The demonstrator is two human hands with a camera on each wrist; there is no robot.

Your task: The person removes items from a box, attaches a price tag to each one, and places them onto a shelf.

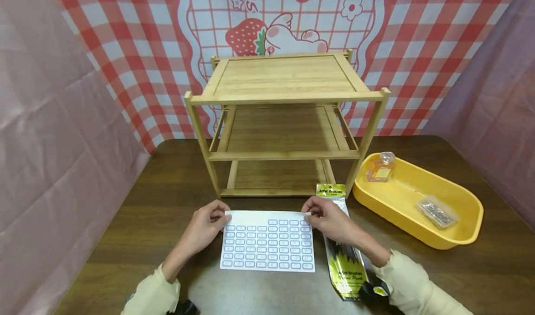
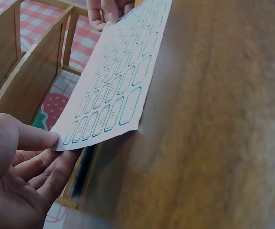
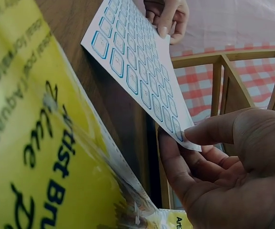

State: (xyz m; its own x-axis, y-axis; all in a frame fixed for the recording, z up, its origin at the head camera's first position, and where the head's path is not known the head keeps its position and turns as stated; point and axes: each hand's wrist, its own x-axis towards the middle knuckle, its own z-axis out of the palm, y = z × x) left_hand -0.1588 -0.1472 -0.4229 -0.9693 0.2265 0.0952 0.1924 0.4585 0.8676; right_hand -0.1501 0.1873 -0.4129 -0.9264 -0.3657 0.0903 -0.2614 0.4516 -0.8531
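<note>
A white sheet of labels [image 1: 267,243], printed with rows of small blue-outlined boxes, is held up in front of the wooden rack. My left hand [image 1: 207,225] pinches its upper left corner between thumb and fingers. At the upper right corner, my right hand [image 1: 330,219] pinches it the same way. In the left wrist view the sheet [image 2: 113,86] slopes, with its near edge slightly bowed. Under my right forearm lies a pack of artist brushes [image 1: 346,271] in a yellow-labelled plastic sleeve; its printed label [image 3: 46,124] fills the left of the right wrist view.
The three-tier wooden rack [image 1: 288,155] stands at the back of the brown table [image 1: 138,213]. To the right sits a yellow tray [image 1: 401,217] containing a perfume bottle [image 1: 380,170] and a clear box [image 1: 437,212] of small metal pieces. A checked cloth [image 1: 138,50] hangs behind.
</note>
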